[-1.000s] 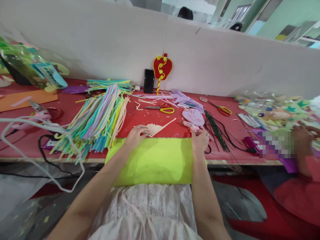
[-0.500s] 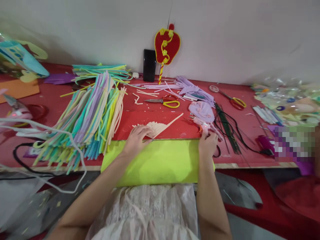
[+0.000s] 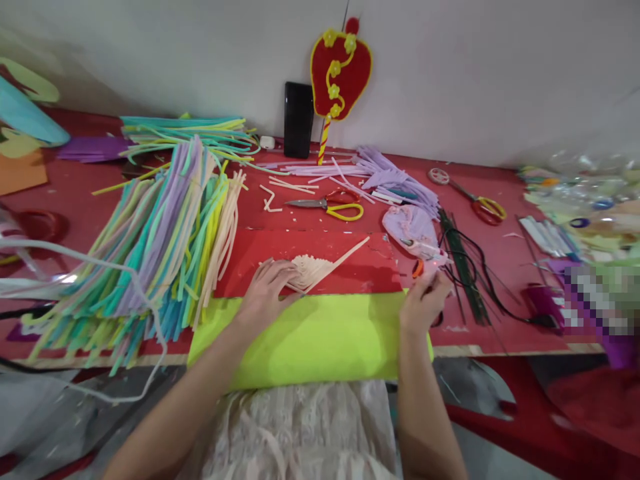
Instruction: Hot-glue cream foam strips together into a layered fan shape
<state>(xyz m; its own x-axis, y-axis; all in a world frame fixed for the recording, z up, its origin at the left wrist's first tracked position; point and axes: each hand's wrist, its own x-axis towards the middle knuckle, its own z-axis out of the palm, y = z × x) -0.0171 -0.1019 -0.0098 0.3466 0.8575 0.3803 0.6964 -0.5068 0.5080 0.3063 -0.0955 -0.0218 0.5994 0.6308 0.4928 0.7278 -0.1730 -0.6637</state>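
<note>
In the head view, my left hand (image 3: 267, 293) lies on the left end of a cream fan-shaped piece of pipe cleaners (image 3: 313, 272), its fingers bent over it and hiding that end. A single long stem sticks out from the piece to the upper right. My right hand (image 3: 425, 303) is closed around the pink glue gun (image 3: 431, 259), whose small red light shows. The gun's nozzle points left, over a lilac oval piece (image 3: 404, 223). Under both forearms a lime-yellow sheet (image 3: 320, 340) covers the table's front edge.
A big pile of coloured pipe cleaners (image 3: 150, 247) spreads at left. Scissors (image 3: 330, 205) lie behind the fan piece, and a second pair of scissors (image 3: 473, 197) lies farther right. A black phone (image 3: 299, 120) and a red apple-shaped decoration (image 3: 341, 77) lean at the wall. Dark cables (image 3: 483, 267) run at right.
My right hand has lifted the glue gun slightly and shifted it to the right. My left hand stays on the cream piece. The camera view has tilted a little.
</note>
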